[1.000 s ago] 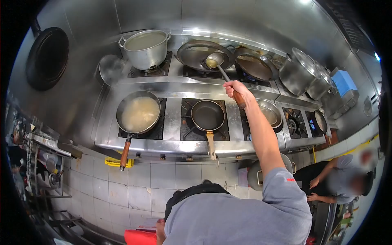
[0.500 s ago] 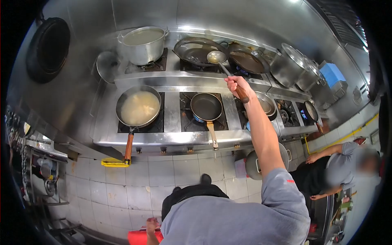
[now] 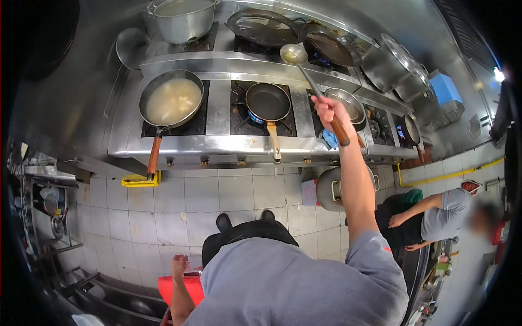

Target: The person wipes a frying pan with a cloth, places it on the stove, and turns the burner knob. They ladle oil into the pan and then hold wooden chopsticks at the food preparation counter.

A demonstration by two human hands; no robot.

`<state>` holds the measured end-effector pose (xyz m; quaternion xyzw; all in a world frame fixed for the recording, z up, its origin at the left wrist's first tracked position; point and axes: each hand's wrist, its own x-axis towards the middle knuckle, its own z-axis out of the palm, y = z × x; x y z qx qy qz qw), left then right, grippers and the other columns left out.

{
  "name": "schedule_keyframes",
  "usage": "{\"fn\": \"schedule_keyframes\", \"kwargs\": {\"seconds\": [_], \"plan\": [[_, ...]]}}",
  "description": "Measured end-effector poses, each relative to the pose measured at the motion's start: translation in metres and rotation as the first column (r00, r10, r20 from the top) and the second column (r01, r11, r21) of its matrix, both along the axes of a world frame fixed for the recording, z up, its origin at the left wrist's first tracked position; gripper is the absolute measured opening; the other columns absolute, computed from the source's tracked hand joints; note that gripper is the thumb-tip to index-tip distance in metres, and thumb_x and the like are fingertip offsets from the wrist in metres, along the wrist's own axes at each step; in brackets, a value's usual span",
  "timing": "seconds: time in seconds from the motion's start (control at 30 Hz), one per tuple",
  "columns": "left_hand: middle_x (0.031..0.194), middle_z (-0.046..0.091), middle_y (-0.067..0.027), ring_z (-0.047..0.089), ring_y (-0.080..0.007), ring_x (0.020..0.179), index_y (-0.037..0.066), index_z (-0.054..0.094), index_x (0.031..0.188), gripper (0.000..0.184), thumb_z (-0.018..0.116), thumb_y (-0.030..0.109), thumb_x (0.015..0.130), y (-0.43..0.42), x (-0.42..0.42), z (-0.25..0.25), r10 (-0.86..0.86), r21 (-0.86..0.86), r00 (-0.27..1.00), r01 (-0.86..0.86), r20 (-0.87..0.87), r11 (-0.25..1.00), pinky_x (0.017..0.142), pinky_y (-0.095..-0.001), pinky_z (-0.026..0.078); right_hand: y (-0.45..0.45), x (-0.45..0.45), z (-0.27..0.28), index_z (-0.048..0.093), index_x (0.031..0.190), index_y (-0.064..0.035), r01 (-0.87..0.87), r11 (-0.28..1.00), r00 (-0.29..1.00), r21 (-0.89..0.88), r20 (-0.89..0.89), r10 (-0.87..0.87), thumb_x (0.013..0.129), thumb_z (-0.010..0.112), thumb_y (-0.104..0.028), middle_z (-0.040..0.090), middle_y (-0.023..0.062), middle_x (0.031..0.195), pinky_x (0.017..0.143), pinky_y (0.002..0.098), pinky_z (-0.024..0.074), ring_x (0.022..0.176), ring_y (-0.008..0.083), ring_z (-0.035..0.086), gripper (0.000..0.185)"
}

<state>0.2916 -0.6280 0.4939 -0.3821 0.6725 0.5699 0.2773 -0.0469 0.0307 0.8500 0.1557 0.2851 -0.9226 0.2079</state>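
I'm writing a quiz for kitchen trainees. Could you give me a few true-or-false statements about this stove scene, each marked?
1. The right hand holds a long-handled metal ladle. True.
2. A blue flame shows under the round black tan-handled frying pan. True.
3. The ladle's bowl rests inside that frying pan. False: it is farther back, near the wide dark metal wok.
4. Someone is gripping the tan handle. False: it is free, and the left hand is away at the person's side.
5. The deep dark pan with the reddish-brown handle holds cloudy pale liquid. True.
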Motion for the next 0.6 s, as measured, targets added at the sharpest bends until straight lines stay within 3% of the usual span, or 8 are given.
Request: {"fn": "schedule_keyframes", "kwargs": {"seconds": [0.13, 0.37, 0.43, 0.5, 0.57, 0.6], "plan": [[0.075, 0.059, -0.0066, 0.058, -0.0152, 0.058, 0.002, 0.054, 0.097, 0.021, 0.060, 0.016, 0.083, 0.031, -0.003, 0.002, 0.020, -0.010, 1.000, -0.020, 0.008, 1.000, 0.045, -0.0287, 0.049, 0.007, 0.046, -0.034, 0.052, 0.105, -0.0019, -0.036, 0.995, 0.996, 0.089, 0.080, 0.029, 0.094, 0.044, -0.019, 0.038, -0.0039, 0.062, 0.031, 0.0155, 0.0259, 0.042, 0.0023, 0.030, 0.021], [0.077, 0.060, -0.0082, 0.061, -0.0164, 0.063, -0.001, 0.054, 0.101, 0.029, 0.062, 0.015, 0.079, 0.104, 0.023, 0.000, -0.012, -0.014, 0.999, 0.012, 0.040, 1.000, 0.048, -0.0290, 0.051, 0.013, 0.094, -0.089, 0.048, 0.104, -0.0060, -0.145, 0.930, 0.987, 0.339, 0.117, 0.111, 0.091, 0.050, -0.019, 0.037, -0.0041, 0.061, 0.034, 0.0219, 0.0283, 0.042, 0.0053, 0.032, 0.019], [0.079, 0.061, -0.0086, 0.061, -0.0164, 0.064, -0.001, 0.053, 0.103, 0.030, 0.062, 0.015, 0.078, 0.133, 0.025, 0.014, -0.081, -0.037, 0.996, 0.082, 0.032, 0.996, 0.050, -0.0296, 0.051, 0.008, 0.100, -0.093, 0.047, 0.099, -0.0072, -0.161, 0.798, 0.987, 0.581, 0.080, 0.140, 0.089, 0.053, -0.018, 0.037, -0.0038, 0.060, 0.034, 0.0243, 0.0299, 0.042, 0.0065, 0.034, 0.016], [0.079, 0.061, -0.0089, 0.061, -0.0167, 0.065, -0.001, 0.053, 0.104, 0.031, 0.063, 0.015, 0.078, 0.153, 0.032, 0.019, -0.084, -0.051, 0.996, 0.086, 0.039, 0.995, 0.052, -0.0305, 0.051, 0.004, 0.104, -0.097, 0.046, 0.098, -0.0076, -0.186, 0.759, 0.982, 0.624, 0.104, 0.155, 0.088, 0.054, -0.017, 0.039, -0.0026, 0.060, 0.035, 0.0253, 0.0321, 0.041, 0.0073, 0.037, 0.016], [0.079, 0.061, -0.0090, 0.061, -0.0167, 0.064, -0.001, 0.053, 0.104, 0.032, 0.063, 0.016, 0.079, 0.175, 0.040, 0.024, -0.049, -0.067, 0.998, 0.052, 0.045, 0.996, 0.052, -0.0307, 0.050, 0.005, 0.107, -0.107, 0.045, 0.099, -0.0076, -0.168, 0.480, 0.970, 0.861, 0.056, 0.238, 0.087, 0.055, -0.020, 0.039, -0.0030, 0.060, 0.035, 0.0246, 0.0333, 0.041, 0.0063, 0.037, 0.020], [0.079, 0.061, -0.0090, 0.061, -0.0167, 0.064, -0.001, 0.053, 0.104, 0.032, 0.063, 0.016, 0.079, 0.182, 0.046, 0.026, -0.037, -0.078, 0.998, 0.041, 0.048, 0.996, 0.052, -0.0307, 0.050, 0.011, 0.107, -0.112, 0.045, 0.103, -0.0042, -0.167, 0.388, 0.958, 0.906, 0.056, 0.283, 0.086, 0.056, -0.021, 0.050, 0.0055, 0.060, 0.042, 0.0331, 0.0422, 0.044, 0.0178, 0.050, 0.026]]}}
